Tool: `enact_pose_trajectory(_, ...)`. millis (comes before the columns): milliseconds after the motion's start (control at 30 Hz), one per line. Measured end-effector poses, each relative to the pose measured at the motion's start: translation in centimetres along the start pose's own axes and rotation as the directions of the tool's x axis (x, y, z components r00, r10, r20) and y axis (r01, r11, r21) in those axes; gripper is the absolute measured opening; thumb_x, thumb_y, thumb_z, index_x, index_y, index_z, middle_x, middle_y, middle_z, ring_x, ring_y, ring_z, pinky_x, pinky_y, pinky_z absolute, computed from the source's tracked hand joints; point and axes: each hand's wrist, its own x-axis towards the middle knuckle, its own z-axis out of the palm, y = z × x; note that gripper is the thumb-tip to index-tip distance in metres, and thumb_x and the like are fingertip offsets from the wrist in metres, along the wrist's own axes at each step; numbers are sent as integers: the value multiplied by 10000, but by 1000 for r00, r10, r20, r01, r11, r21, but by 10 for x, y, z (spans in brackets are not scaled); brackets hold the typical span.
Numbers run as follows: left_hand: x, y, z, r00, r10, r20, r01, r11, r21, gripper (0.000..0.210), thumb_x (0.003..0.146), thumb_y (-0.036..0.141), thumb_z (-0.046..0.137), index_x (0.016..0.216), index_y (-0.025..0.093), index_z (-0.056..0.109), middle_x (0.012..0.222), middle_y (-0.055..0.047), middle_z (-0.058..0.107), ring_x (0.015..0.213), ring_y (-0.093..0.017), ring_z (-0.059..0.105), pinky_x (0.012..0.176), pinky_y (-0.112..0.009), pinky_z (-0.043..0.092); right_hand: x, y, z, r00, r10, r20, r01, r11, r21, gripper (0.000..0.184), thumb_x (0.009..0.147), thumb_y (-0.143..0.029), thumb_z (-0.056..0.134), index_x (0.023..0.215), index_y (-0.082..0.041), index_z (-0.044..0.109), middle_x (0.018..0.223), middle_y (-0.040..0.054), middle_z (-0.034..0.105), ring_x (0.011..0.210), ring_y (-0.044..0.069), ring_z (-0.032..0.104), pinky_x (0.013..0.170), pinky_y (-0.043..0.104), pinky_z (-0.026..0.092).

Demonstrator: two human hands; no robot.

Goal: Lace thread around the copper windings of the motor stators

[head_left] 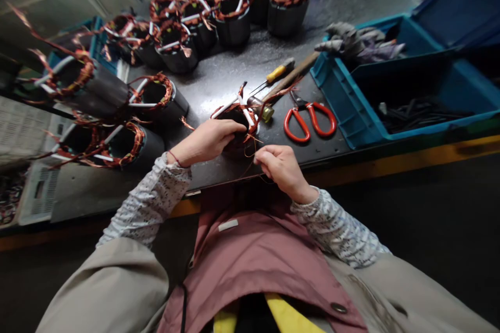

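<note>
A motor stator (254, 114) with copper windings and white sleeves stands at the front of the dark bench. My left hand (211, 139) grips its near rim, the thumb or a finger reaching over the opening. Just right of it, my right hand (278, 166) is closed in a pinch on a thin tan thread (249, 155), which runs up to the windings. The stator's lower side is partly hidden behind my left hand. Red-handled scissors (311, 120) lie to the right. Behind the stator are a yellow-handled screwdriver (276, 73) and a hammer with a wooden handle (292, 77).
Several more wound stators (232, 23) stand at the back and others (135, 143) at the left, some stacked. A blue bin (351, 109) at the right holds dark pieces, with grey gloves (359, 41) behind. The bench's yellow front edge (390, 166) runs before me.
</note>
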Motion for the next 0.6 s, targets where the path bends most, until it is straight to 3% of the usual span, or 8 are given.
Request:
enact_pose_trajectory(67,3,-2,-2,999,21,46,-22,1000,16,366,859,113,458,1166,156,652,1160,-75,699,1059,-198,655,938,-312,503,0,-4,3,1000,-23,-20,24,1000,11,195,656,-315,530,550,-166,597,360,-57,433,333,64,334,355,201,231)
enact_pose_trajectory(167,5,-4,-5,996,24,88,-28,999,46,347,864,122,472,1153,162,658,1135,-79,703,1028,-208,662,911,-320,509,-7,-5,0,999,6,53,-8,1000,30,190,652,-293,518,515,-172,568,346,-60,416,320,54,312,346,193,207)
enact_pose_trajectory(233,5,-5,-5,996,29,85,-32,998,46,342,871,129,474,1159,168,655,1132,-75,703,1025,-205,662,911,-320,507,-10,-2,-5,995,51,85,-58,996,72,199,646,-290,517,486,-174,543,330,-63,393,308,47,288,337,188,174)
enact_pose_trajectory(367,3,-6,-2,998,30,51,-31,999,20,347,872,122,468,1163,159,653,1131,-80,703,1021,-202,660,912,-319,508,-10,6,-10,993,106,45,-112,980,166,197,633,-299,537,484,-171,546,308,-67,374,287,40,264,325,182,143)
enact_pose_trajectory(467,-3,-3,-1,999,38,3,-38,999,-5,345,893,125,444,1170,154,649,1140,-86,698,1033,-198,656,930,-326,507,-9,7,-10,992,127,17,-128,970,209,187,622,-294,546,482,-170,545,303,-70,367,281,37,256,316,178,137)
enact_pose_trajectory(600,-14,6,0,973,152,-175,-159,987,-26,297,907,162,506,1166,181,650,1263,-109,629,1189,-214,578,1018,-372,469,-14,4,-10,990,144,-3,-138,954,266,199,631,-296,556,478,-171,533,303,-73,355,280,33,252,315,177,139)
